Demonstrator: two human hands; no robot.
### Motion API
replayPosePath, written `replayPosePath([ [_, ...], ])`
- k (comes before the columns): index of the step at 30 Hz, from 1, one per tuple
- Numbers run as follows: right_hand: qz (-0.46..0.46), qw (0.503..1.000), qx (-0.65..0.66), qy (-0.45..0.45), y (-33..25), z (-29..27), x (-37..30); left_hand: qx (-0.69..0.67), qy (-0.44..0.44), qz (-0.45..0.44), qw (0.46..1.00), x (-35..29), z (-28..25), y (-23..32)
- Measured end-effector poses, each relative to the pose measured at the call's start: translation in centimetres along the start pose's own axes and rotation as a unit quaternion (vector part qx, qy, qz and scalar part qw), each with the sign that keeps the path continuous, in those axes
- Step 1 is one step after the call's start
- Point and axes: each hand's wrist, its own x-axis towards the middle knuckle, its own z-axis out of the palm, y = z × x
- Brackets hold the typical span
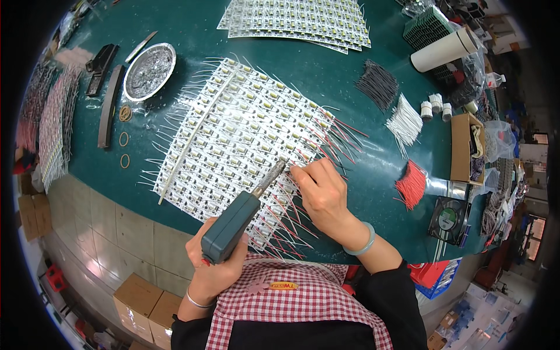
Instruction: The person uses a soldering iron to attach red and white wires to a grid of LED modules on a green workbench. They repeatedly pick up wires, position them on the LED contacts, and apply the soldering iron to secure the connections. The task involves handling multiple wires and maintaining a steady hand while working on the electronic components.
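A panel of white circuit boards [233, 122] with small yellow parts lies tilted on the green table. White wires stick out along its left side, red wires [344, 137] along its right. My left hand [216, 262] is wrapped round a dark green soldering gun [232, 224], its metal tip pointing up and right onto the panel. Close by the tip, my right hand [321, 189] pinches a thin wire at the panel's right part; its colour is hard to make out. A pale strip [198, 137] lies across the panel's left side.
More board panels [297, 23] are stacked at the far edge. Bundles of black wires [377, 84], white wires [403, 123] and red wires [410, 185] lie right, near a small fan [448, 219]. A bowl of solder scraps [150, 72] and rubber bands [124, 139] are left.
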Motion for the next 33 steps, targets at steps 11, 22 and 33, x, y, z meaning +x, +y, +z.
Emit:
replayPosePath([
  [11, -0.003, 1.000, 0.006, 0.011, 0.2, 0.3, -0.2, -0.002, 0.007, 0.007, 1.000, -0.1, 0.4, -0.2],
  [22, -0.007, 1.000, -0.004, 0.012, 0.3, 0.4, -0.2, 0.026, 0.006, -0.019, 0.999, -0.2, -0.4, 0.5],
  [33, -0.004, 0.999, -0.033, 0.035, -0.4, -0.4, 0.1, -0.009, 0.034, -0.035, 0.999, -1.2, -0.4, -0.3],
])
